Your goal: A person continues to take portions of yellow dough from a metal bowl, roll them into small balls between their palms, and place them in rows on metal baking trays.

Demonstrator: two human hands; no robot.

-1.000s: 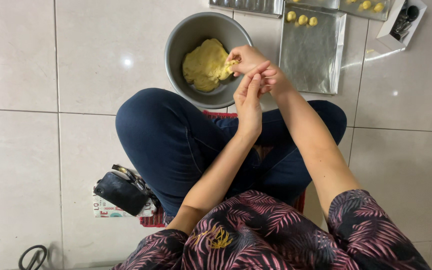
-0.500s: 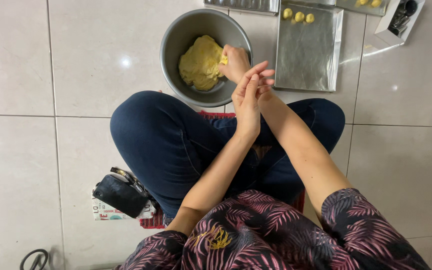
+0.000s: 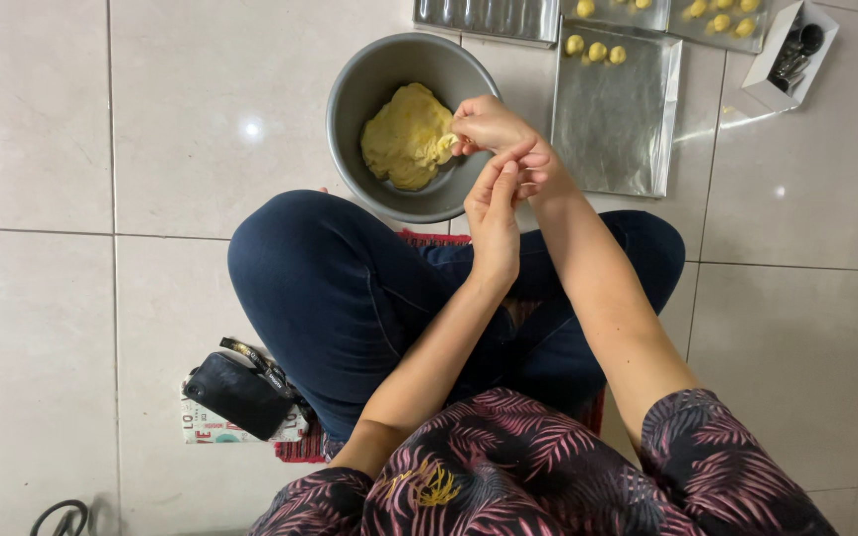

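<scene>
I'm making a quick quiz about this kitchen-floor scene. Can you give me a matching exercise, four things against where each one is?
Things:
1. yellow dough
2. small dough balls
3. black pouch
4. right hand

Places:
A. on the flat metal tray
B. on the floor beside the knee
C. inside the round metal bowl
D. at the bowl's rim, pinching dough

Pairs: 1-C, 2-A, 3-B, 4-D
</scene>
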